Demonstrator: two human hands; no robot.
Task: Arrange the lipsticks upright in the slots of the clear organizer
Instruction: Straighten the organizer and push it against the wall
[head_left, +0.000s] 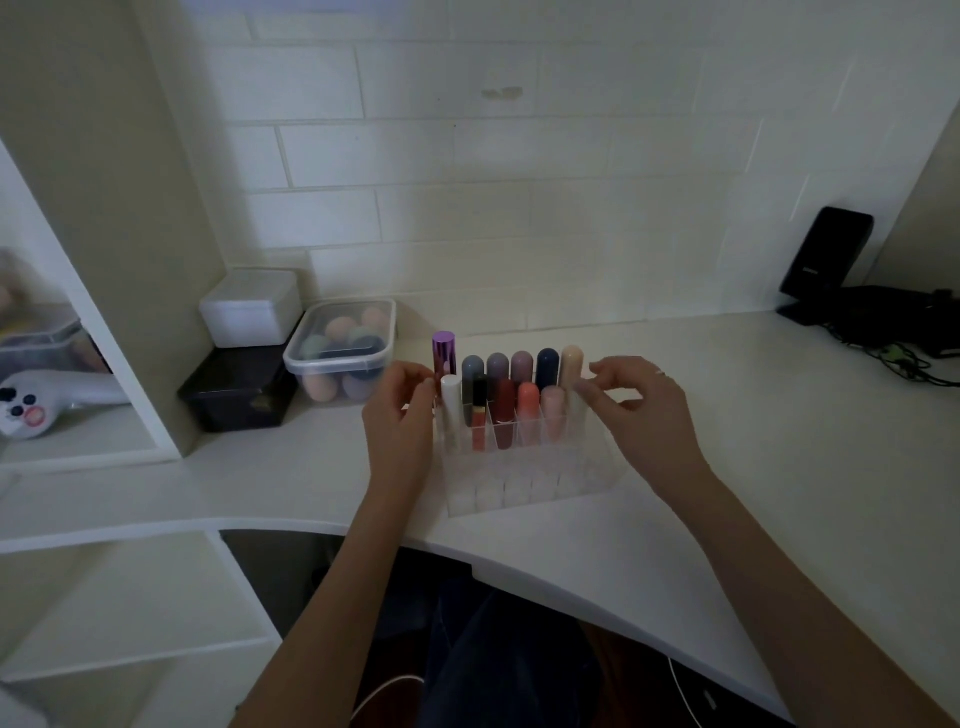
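Note:
A clear organizer (530, 488) stands on the white desk in front of me. Several lipsticks stand upright in its two back rows: a purple metallic one (443, 353) at the far left, grey, mauve, navy and beige ones behind, and a white tube (451, 410), a dark red one (504, 400) and a coral one (528, 402) in front. The front rows hold nothing. My left hand (400, 410) is at the organizer's left side, fingertips by the white tube. My right hand (641, 405) hovers at its right side, fingers curled near the beige lipstick (571, 366). Neither hand clearly holds anything.
A clear tub of makeup sponges (340, 353) sits left of the organizer, beside a white box (249, 306) stacked on a black box (236, 389). A black device with cables (831, 260) stands at the back right. Shelves (78, 441) are at the left; the desk's curved edge (519, 561) is near me.

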